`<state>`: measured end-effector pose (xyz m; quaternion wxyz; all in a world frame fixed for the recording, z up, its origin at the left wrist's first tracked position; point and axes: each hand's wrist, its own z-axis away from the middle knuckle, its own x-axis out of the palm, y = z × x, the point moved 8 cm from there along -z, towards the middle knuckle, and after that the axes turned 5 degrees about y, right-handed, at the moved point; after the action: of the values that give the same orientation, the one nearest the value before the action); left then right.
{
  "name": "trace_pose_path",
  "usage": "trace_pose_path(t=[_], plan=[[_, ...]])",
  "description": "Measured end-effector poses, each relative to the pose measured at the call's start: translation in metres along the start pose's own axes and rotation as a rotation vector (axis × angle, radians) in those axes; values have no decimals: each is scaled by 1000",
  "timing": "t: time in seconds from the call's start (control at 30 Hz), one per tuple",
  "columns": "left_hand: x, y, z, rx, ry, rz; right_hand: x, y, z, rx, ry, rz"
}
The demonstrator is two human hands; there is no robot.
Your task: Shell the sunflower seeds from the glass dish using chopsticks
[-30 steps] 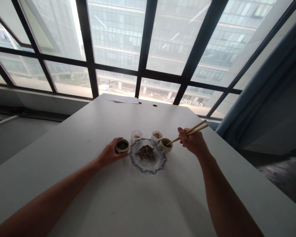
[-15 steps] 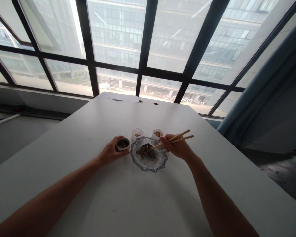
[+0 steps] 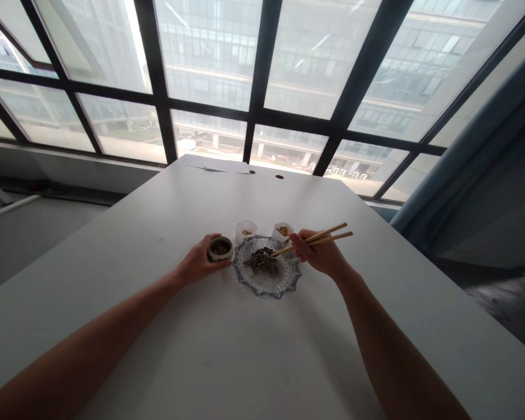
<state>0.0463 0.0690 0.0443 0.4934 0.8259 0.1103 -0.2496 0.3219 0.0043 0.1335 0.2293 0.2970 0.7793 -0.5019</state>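
My left hand is wrapped round a small round cup with a pale rim and dark contents, just left of a scalloped clear glass plate. In my right hand is a pair of chopsticks, their tips at a heap of dark brown, seed-like pieces on the plate. Whether the tips pinch a piece is too small to tell. Behind the plate stand two small white tubs, the left tub with a few light bits and the right tub with yellow-brown pieces, partly behind my right fingers.
The white table reaches to a wide dark-framed window. White papers lie at its far edge beside two round holes. A blue-grey curtain hangs at the right.
The whole scene has shifted slightly up and right with the camera. Both hands keep their hold, and the chopstick tips stay at the dark heap.
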Motion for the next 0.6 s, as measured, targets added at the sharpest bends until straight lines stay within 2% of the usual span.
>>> trace_pose_path(t=[0.37,0.6], plan=[[0,-2,0,-10,-14,-21,-3,-22,2,-142,8,142],[0,-1,1,-16,-7,-2,7,-27,5,-196,-46,159]])
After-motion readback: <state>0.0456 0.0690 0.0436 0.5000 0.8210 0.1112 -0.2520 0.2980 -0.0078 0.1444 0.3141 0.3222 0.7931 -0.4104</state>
